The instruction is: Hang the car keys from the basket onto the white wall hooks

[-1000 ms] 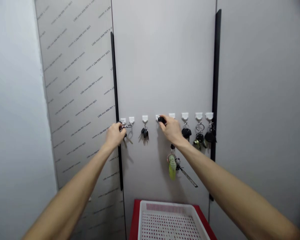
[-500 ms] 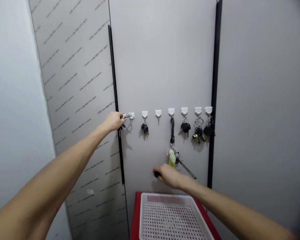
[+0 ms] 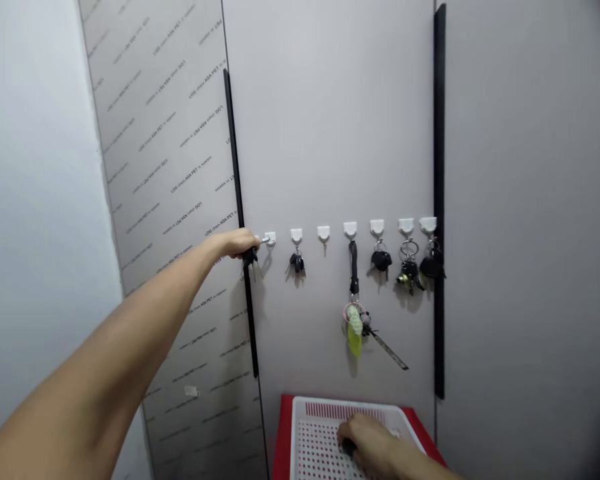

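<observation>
Pinching dark keys (image 3: 251,256) up by the white plastic hooks (image 3: 349,229) with my left hand (image 3: 243,243), fingers curled round the metal clip. My right hand (image 3: 364,437) is over the holey white basket (image 3: 325,410), fingers bent round a black lump (image 3: 349,447), kinda blurry, can't tell what; basket's near edge is cut off.

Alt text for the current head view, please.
A person's right hand holds a small black item in a white perforated basket, while the left hand holds keys by a white hook. More keys hang from the row of wall hooks, one set with a black strap and green charm.
</observation>
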Demonstrator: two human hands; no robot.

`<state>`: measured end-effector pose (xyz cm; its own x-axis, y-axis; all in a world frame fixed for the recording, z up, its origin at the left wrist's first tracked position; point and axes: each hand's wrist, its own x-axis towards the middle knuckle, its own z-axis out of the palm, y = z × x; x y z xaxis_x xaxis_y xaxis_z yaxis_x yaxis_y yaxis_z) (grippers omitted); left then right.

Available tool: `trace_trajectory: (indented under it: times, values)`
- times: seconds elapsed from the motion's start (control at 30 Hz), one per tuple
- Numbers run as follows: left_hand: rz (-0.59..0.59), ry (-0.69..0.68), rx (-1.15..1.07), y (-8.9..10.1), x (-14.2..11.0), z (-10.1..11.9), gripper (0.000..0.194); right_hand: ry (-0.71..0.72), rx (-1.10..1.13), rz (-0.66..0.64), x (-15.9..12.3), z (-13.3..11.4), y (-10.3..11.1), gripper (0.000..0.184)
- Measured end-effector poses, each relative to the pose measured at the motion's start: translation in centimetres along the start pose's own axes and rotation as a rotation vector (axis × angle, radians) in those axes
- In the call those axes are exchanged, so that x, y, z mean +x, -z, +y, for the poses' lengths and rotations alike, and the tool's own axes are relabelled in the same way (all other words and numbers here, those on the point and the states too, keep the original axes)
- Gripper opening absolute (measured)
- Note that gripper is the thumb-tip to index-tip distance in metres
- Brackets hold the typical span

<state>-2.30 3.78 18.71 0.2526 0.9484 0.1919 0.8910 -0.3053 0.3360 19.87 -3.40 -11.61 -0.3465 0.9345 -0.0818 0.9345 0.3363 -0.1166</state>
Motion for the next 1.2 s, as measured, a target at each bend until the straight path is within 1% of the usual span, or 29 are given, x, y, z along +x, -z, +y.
trace_trajectory:
  times: [0.07,0.1,0.13,0.23,0.27,0.3,0.33,0.37,0.43,0.5,0.53,0.57,0.6,0.63,0.67,0.7,0.77,0.8,0.83,0.9,0.93,0.97,1.03,1.1,1.2]
  values:
    - [-0.017,0.007,0.022,-0.1,0.0,0.1,0.014,0.006,0.007,-0.005,-0.1,-0.2,-0.3,0.037]
    - [-0.004,0.001,0.065,-0.1,0.1,0.2,0.015,0.007,0.01,-0.006,-0.1,-0.2,-0.5,0.037]
    - [0.029,-0.014,0.127,0.0,0.1,0.2,0.017,0.007,0.01,-0.008,-0.1,-0.3,-0.8,0.037]
    - [0.189,-0.071,0.342,0.5,0.2,0.2,0.02,0.012,-0.003,-0.009,0.0,-0.3,-1.2,0.032]
    - [0.218,-0.082,0.394,0.6,0.3,0.1,0.021,0.025,-0.003,0.002,0.1,-0.5,-0.8,0.029]
    - [0.223,-0.085,0.43,0.7,0.4,0.1,0.021,0.045,0.008,0.036,0.3,-0.7,0.0,0.027]
    - [0.205,-0.083,0.45,0.7,0.4,0.0,0.022,0.075,0.031,0.097,0.7,-1.1,1.4,0.026]
    - [0.175,-0.076,0.458,0.7,0.4,-0.2,0.023,0.117,0.064,0.183,1.1,-1.7,3.2,0.025]
    - [0.132,-0.073,0.458,0.7,0.5,-0.4,0.026,0.197,0.137,0.435,2.3,-3.2,8.0,0.027]
    - [0.168,-0.09,0.447,0.7,0.6,-0.7,0.027,0.259,0.184,0.69,3.5,-4.9,13.4,0.027]
    - [0.213,-0.099,0.434,0.8,0.5,-0.9,0.027,0.238,0.211,0.821,4.1,-5.6,15.9,0.028]
    - [0.266,-0.106,0.413,0.9,0.5,-1.1,0.027,0.175,0.231,0.953,4.6,-6.1,18.1,0.029]
    - [0.313,-0.106,0.385,0.9,0.4,-1.3,0.027,0.097,0.243,1.06,5.1,-6.5,19.9,0.03]
    - [0.35,-0.1,0.352,0.9,0.4,-1.5,0.026,0.015,0.251,1.13,5.5,-6.6,21.2,0.032]
    - [0.376,-0.093,0.315,0.8,0.3,-1.6,0.026,-0.063,0.254,1.158,5.8,-6.6,22.0,0.034]
    - [0.398,-0.089,0.276,0.6,0.2,-1.7,0.025,-0.127,0.254,1.147,6.1,-6.5,22.4,0.036]
    - [0.428,-0.087,0.182,0.2,0.0,-1.8,0.022,-0.201,0.249,1.07,6.8,-5.9,22.4,0.037]
    - [0.421,-0.089,0.114,0.1,0.0,-1.8,0.02,-0.208,0.248,1.037,7.0,-5.6,22.2,0.036]
    - [0.388,-0.093,0.028,-0.1,0.0,-1.8,0.018,-0.199,0.253,1.02,7.3,-5.4,22.0,0.032]
    - [0.275,-0.076,-0.179,-0.1,0.1,-2.0,0.015,-0.154,0.273,1.022,7.5,-5.0,21.8,0.026]
    - [0.23,-0.051,-0.286,0.0,0.2,-2.1,0.014,-0.132,0.282,1.028,7.5,-4.9,21.9,0.024]
    - [0.212,-0.02,-0.387,0.0,0.3,-2.4,0.013,-0.117,0.287,1.037,7.5,-4.9,22.2,0.023]
    - [0.245,0.046,-0.559,0.0,0.5,-2.9,0.01,-0.108,0.283,1.072,7.2,-5.0,22.9,0.023]
    - [0.287,0.08,-0.712,-0.2,0.6,-3.4,0.008,-0.103,0.266,1.115,6.7,-5.2,23.9,0.024]
    - [0.28,0.095,-0.884,-0.9,0.8,-3.6,0.008,-0.094,0.237,1.112,6.3,-5.4,24.6,0.026]
